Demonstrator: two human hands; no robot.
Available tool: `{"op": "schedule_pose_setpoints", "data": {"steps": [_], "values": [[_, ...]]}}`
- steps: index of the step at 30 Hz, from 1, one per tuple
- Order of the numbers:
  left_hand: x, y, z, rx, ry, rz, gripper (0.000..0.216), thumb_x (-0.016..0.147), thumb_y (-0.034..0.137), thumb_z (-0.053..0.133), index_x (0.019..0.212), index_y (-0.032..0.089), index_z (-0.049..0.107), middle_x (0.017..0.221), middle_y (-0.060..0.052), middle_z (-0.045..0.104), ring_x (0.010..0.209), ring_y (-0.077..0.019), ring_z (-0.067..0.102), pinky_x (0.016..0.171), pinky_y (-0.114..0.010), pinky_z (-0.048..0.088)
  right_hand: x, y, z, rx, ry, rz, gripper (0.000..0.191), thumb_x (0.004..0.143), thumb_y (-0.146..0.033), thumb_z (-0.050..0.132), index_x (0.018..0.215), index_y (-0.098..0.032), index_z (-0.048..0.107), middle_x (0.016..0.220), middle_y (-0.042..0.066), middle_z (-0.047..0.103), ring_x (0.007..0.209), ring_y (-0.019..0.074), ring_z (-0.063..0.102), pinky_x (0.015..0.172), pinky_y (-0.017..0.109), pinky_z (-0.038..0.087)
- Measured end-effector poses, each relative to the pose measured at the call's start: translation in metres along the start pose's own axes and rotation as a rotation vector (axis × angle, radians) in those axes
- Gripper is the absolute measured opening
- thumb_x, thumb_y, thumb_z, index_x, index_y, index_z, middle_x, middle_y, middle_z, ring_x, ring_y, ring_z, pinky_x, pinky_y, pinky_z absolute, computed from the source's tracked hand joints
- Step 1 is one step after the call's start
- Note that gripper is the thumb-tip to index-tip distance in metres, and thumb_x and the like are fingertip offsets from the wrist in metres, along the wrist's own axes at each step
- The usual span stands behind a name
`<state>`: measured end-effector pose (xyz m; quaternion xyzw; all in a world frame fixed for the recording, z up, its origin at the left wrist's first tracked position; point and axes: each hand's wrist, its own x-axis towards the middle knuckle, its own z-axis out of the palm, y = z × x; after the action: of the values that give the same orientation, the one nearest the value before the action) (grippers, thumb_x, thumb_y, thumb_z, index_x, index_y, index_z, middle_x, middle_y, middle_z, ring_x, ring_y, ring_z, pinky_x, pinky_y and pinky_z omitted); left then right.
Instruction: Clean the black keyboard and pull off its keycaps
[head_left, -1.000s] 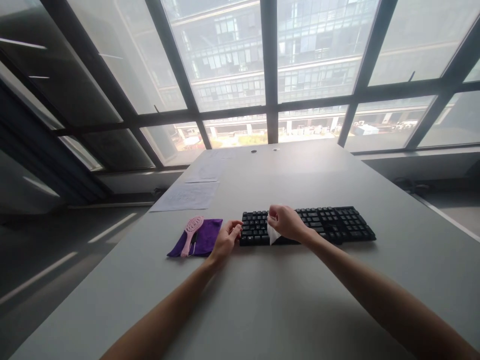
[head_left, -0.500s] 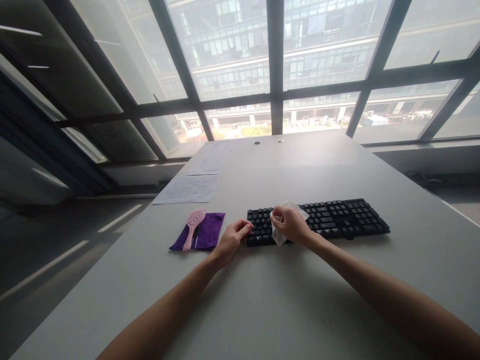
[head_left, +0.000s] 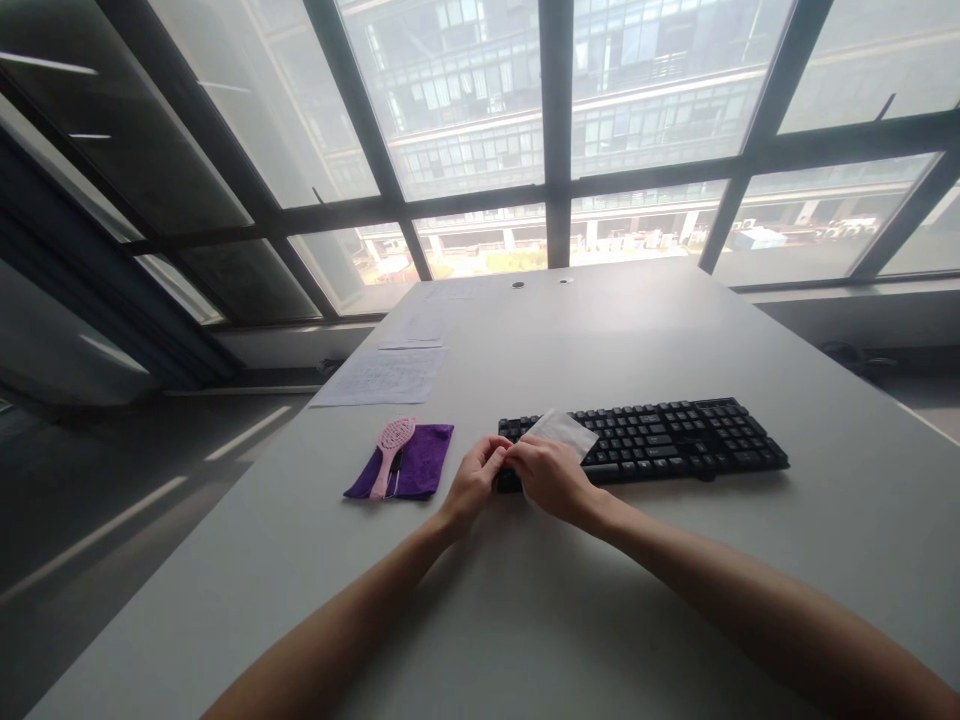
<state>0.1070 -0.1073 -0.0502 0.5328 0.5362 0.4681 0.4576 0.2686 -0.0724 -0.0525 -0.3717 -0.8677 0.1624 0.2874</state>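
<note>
A black keyboard point(head_left: 660, 445) lies flat on the white table, its long side running left to right. At its left end, my left hand point(head_left: 472, 480) is closed, thumb and fingers pinching the edge. My right hand point(head_left: 553, 478) is closed on a white tissue point(head_left: 566, 432) over the left keys, its fingertips meeting those of the left hand. Part of the tissue sticks out flat beyond the knuckles, across the keys. Both hands hide the lower left corner of the keyboard.
Left of my hands, a pink hairbrush point(head_left: 391, 450) and a small dark-handled tool point(head_left: 395, 468) lie on a purple cloth point(head_left: 429, 460). Printed papers point(head_left: 382, 377) lie along the table's left edge. Large windows point(head_left: 465, 120) stand beyond the table point(head_left: 585, 350).
My right hand has moved left with the tissue, from the keys to the keyboard's left end, and now touches my left hand. The view has shifted slightly.
</note>
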Motion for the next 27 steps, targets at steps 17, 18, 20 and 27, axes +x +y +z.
{"op": "schedule_pose_setpoints", "data": {"steps": [17,18,20,27], "values": [[-0.006,-0.003,0.001,-0.013,0.043,-0.009,0.038,0.095,0.05,0.05,0.115,0.02,0.06,0.091,-0.003,0.066,0.085,-0.0198,0.062,0.076,-0.029,0.05,0.004,-0.016,0.012,0.004,0.082,-0.03,0.027,0.099,-0.019,0.044,0.089,-0.019,0.069,0.097,0.006,0.072,0.074,0.016,0.061,0.064,0.027,0.036],[-0.006,-0.002,0.002,-0.014,0.044,-0.013,0.038,0.094,0.05,0.05,0.116,0.02,0.059,0.092,-0.003,0.066,0.086,-0.02,0.062,0.077,-0.029,0.051,0.005,-0.016,0.012,0.011,0.082,-0.033,0.025,0.098,-0.019,0.045,0.088,-0.019,0.069,0.097,0.006,0.072,0.073,0.0158,0.061,0.063,0.027,0.036],[-0.007,0.0,0.003,-0.017,0.044,-0.018,0.04,0.094,0.049,0.049,0.119,0.02,0.058,0.095,-0.004,0.066,0.089,-0.0204,0.062,0.079,-0.03,0.051,0.005,-0.015,0.012,0.019,0.083,-0.037,0.024,0.097,-0.019,0.047,0.086,-0.018,0.068,0.097,0.006,0.072,0.071,0.0154,0.059,0.062,0.027,0.036],[-0.008,0.0,0.003,-0.064,0.027,-0.02,0.044,0.095,0.051,0.052,0.124,0.019,0.057,0.108,-0.007,0.066,0.101,-0.0223,0.061,0.087,-0.031,0.05,0.005,-0.013,0.014,0.047,0.16,-0.057,0.019,0.091,-0.015,0.05,0.078,-0.018,0.065,0.086,0.004,0.068,0.064,0.0128,0.052,0.059,0.026,0.03]]}}
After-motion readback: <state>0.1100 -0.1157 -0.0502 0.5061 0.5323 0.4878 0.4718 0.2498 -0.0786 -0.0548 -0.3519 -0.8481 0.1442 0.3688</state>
